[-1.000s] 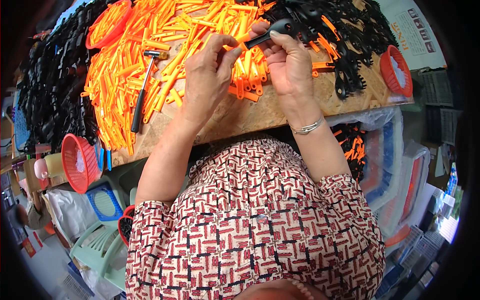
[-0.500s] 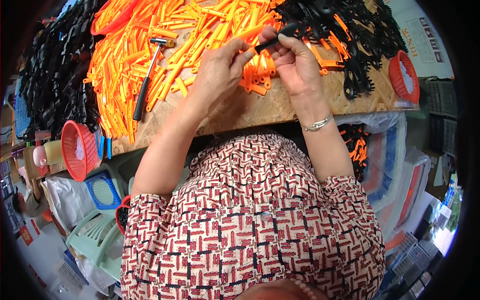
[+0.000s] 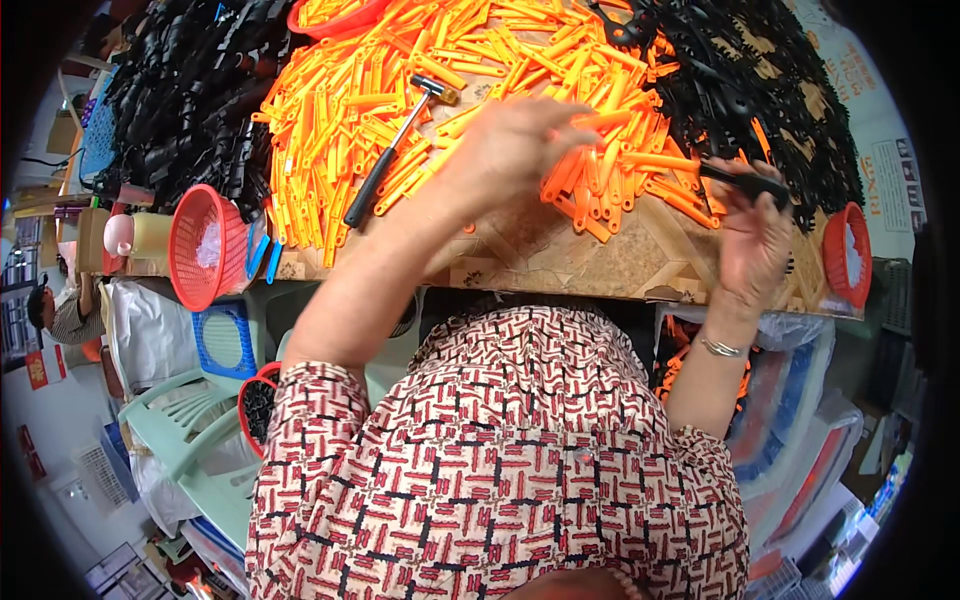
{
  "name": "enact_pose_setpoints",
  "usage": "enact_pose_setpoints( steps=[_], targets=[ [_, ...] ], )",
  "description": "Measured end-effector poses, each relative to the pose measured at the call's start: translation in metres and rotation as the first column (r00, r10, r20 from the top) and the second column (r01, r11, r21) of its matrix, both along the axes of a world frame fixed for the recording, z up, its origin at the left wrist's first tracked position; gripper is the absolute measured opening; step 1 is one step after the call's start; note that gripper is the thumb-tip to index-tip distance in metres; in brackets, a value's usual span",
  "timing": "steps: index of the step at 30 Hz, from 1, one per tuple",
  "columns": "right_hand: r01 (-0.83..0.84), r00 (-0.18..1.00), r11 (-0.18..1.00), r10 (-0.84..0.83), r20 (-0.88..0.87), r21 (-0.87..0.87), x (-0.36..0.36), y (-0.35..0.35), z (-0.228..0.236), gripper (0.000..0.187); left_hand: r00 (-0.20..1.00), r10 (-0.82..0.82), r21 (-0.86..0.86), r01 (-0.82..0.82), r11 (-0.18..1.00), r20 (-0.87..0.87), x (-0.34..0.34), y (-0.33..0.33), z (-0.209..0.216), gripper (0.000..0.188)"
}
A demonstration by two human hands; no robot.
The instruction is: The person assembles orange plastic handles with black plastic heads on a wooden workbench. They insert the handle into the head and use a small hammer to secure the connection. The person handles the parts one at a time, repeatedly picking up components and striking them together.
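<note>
My right hand [image 3: 755, 235] pinches a black plastic piece [image 3: 742, 182] between thumb and fingers over the right side of the table. An orange handle [image 3: 660, 162] extends leftward from that piece, apparently joined to it. Smeared by motion, my left hand [image 3: 515, 150] hovers above a broad heap of orange plastic handles [image 3: 320, 150]; its grip cannot be made out. A small hammer [image 3: 374, 182] with a black grip lies at an angle on the heap, left of my left hand. Black toothed parts [image 3: 800, 90] lie piled beyond my right hand.
Dark parts [image 3: 190, 110] are heaped at the left. Red baskets stand at the left [image 3: 205, 270] and right [image 3: 850, 280] table edges, and a red basin [image 3: 345, 20] at the back. A green plastic chair [image 3: 180, 430] and wrapped crates [image 3: 790, 390] flank me below the table.
My right hand has moved right with the black piece, whose orange handle now shows plainly. My left hand has come away from it. The whole view has shifted.
</note>
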State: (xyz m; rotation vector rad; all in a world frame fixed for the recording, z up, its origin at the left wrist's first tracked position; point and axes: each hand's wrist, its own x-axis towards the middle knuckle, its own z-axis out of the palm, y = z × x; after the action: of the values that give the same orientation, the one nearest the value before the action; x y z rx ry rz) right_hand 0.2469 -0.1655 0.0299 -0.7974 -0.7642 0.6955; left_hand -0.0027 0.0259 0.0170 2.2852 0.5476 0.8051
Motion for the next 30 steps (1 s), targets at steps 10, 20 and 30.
enact_pose_setpoints(
  steps=[10, 20, 30],
  targets=[
    [0.658, 0.295, 0.753, -0.263, 0.918, 0.005, 0.049, -0.041, -0.008, 0.041, 0.908, 0.305, 0.656, -0.045, 0.753, -0.287, -0.032, 0.125, -0.038, 0.022],
    [0.686, 0.099, 0.727, -0.088, 0.991, -0.004, 0.054, -0.039, -0.022, 0.058, 0.929, 0.370, 0.221, -0.358, 0.907, -0.013, -0.048, 0.160, -0.038, 0.023],
    [0.742, 0.003, 0.666, -0.118, 0.993, 0.077, 0.040, -0.018, 0.000, 0.024, 0.740, 0.370, 0.527, -0.024, 0.850, -0.563, -0.002, 0.156, -0.030, 0.023]
  ],
)
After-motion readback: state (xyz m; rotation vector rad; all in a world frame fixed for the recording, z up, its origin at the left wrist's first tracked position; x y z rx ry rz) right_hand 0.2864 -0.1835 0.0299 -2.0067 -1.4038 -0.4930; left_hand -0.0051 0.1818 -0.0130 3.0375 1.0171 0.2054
